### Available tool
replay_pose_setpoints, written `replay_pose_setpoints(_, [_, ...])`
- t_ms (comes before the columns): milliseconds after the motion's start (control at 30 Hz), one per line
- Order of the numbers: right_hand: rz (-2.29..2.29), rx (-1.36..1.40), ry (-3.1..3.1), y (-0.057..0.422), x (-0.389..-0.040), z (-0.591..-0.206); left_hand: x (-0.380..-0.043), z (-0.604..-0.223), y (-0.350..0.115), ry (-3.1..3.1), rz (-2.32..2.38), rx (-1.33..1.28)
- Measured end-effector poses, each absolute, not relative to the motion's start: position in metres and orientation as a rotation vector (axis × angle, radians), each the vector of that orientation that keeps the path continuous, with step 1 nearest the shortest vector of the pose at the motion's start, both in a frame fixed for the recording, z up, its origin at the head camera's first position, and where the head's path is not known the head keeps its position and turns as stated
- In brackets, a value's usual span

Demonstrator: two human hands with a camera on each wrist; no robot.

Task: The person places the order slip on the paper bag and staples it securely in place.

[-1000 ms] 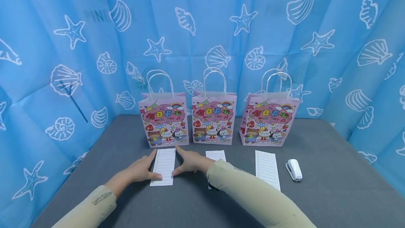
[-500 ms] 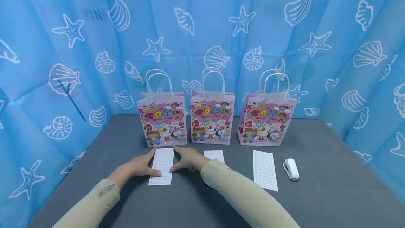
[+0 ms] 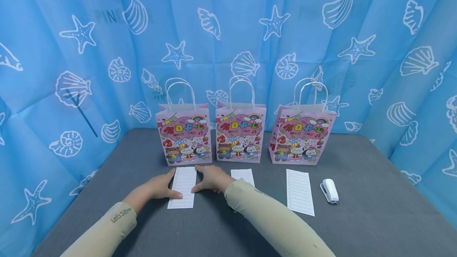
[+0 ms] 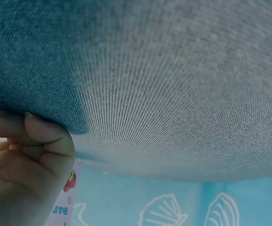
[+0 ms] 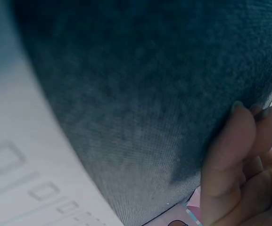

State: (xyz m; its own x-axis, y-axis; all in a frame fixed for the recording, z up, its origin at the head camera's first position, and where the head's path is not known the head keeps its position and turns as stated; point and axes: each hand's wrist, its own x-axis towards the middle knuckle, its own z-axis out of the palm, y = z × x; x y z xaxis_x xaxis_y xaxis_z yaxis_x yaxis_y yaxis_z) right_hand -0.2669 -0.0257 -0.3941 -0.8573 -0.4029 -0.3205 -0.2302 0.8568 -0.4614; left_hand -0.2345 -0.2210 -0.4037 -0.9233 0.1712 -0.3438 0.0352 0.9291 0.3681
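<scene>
Left hand: thumb and forefinger spread wide, the thumb lying on the left slip and the forefinger at its far left corner. Right hand: thumb and forefinger likewise parted along the opposite edge — forefinger at the far right corner, thumb nearer the person. The wrist views show outer fingers of each hand bent inward. The left slip, white and ruled with lines, lies flat on the desk between the hands, just in front of the left bag. Pale sleeves cover both forearms; the right one crosses over part of the middle slip, whose far end shows in front of the middle bag. Farther right, the right slip lies in front of the right bag, with a white stapler beside it. The three bags — pink, printed with cartoon animals, white handles raised — stand upright in a row. Behind them hangs a blue curtain patterned with white shells and starfish. In the right wrist view, ruled paper with small printed squares fills the left side; which slip it is cannot be told.
</scene>
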Motion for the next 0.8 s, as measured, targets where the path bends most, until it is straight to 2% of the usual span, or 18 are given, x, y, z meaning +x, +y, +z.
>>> replay_pose_setpoints(500, [-0.600, -0.501, 2.641, -0.027, -0.267, -0.399, -0.238, -0.395, -0.220, 2.773, 0.573, 0.235])
replay_pose_setpoints(800, [-0.624, -0.497, 2.598, -0.023, -0.266, -0.397, -0.236, -0.389, -0.199, 2.887, 0.730, 0.189])
